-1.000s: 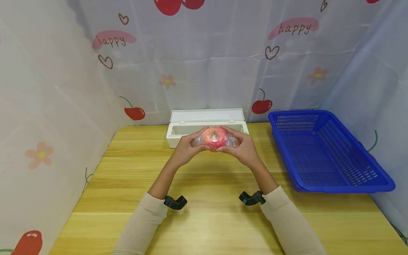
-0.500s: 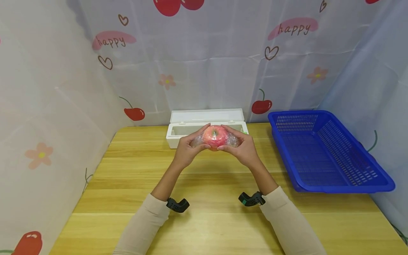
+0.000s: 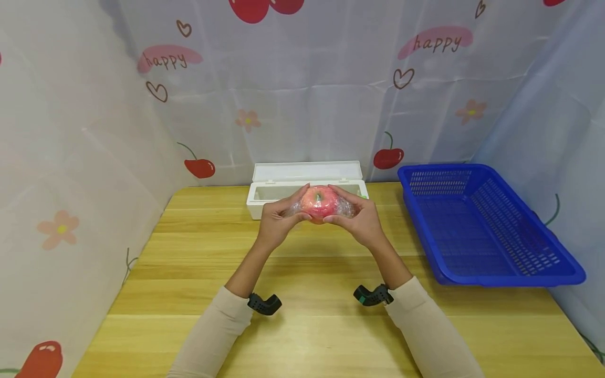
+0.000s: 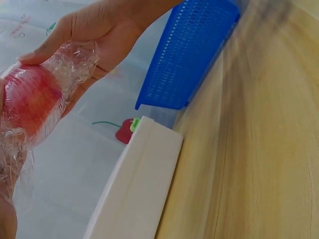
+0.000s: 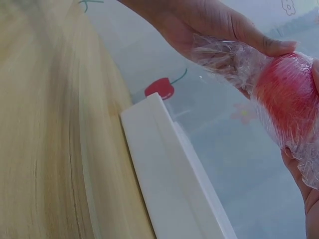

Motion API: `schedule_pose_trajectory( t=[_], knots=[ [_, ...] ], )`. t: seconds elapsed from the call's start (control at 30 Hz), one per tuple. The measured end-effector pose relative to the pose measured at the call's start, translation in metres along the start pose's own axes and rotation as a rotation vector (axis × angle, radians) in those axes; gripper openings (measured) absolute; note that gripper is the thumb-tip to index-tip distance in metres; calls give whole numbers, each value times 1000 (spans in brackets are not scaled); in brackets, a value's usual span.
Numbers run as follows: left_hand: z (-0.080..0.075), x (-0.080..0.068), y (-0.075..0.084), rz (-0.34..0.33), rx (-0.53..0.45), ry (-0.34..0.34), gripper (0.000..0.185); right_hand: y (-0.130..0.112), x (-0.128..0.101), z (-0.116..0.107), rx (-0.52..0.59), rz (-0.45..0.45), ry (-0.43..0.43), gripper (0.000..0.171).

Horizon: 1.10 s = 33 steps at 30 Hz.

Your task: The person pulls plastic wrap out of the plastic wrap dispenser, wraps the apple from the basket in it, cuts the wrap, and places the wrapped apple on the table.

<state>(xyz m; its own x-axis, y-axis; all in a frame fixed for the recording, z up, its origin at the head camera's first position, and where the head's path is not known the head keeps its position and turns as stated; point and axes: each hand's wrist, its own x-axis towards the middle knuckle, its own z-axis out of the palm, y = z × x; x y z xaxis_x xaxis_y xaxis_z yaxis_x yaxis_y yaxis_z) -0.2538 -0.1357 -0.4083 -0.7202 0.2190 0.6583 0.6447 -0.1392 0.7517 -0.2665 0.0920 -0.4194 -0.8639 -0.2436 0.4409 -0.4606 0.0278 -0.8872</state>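
A red apple (image 3: 319, 202) wrapped in clear cling film is held above the table between both hands. My left hand (image 3: 282, 214) grips its left side and my right hand (image 3: 353, 213) grips its right side, fingers curled over crumpled film. In the left wrist view the apple (image 4: 31, 99) shows under film, with the right hand (image 4: 97, 32) on it. In the right wrist view the apple (image 5: 289, 92) sits under the left hand (image 5: 214, 20). The apple's underside is hidden.
A white cling-film dispenser box (image 3: 257, 206) with its lid up stands right behind the hands. A blue plastic basket (image 3: 491, 279) stands at the right of the wooden table (image 3: 307, 341). Patterned curtains close in the back and both sides.
The hands and the apple have risen very slightly. The left forearm has shifted a little to the right. The grip is unchanged.
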Motion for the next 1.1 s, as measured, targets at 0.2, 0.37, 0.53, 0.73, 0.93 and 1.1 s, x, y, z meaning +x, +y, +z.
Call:
schedule_pose_trajectory(
  t=[0.2,0.37,0.53,0.73,0.93,1.1],
  knots=[
    [-1,0,1,-10,-12,19,53,2,0,0,-6,-22,7,63],
    [-7,1,-12,-81,86,12,56,2,0,1,-16,-15,17,63],
    [-10,-1,-22,-75,125,14,62,1,0,1,-7,-15,30,63],
    [-4,-5,-27,-4,53,64,52,1,0,2,4,-22,40,62],
    [1,-7,-30,8,14,110,55,3,0,2,27,-16,44,61],
    [3,-6,-32,41,-29,122,50,3,0,1,36,-32,49,60]
  ],
)
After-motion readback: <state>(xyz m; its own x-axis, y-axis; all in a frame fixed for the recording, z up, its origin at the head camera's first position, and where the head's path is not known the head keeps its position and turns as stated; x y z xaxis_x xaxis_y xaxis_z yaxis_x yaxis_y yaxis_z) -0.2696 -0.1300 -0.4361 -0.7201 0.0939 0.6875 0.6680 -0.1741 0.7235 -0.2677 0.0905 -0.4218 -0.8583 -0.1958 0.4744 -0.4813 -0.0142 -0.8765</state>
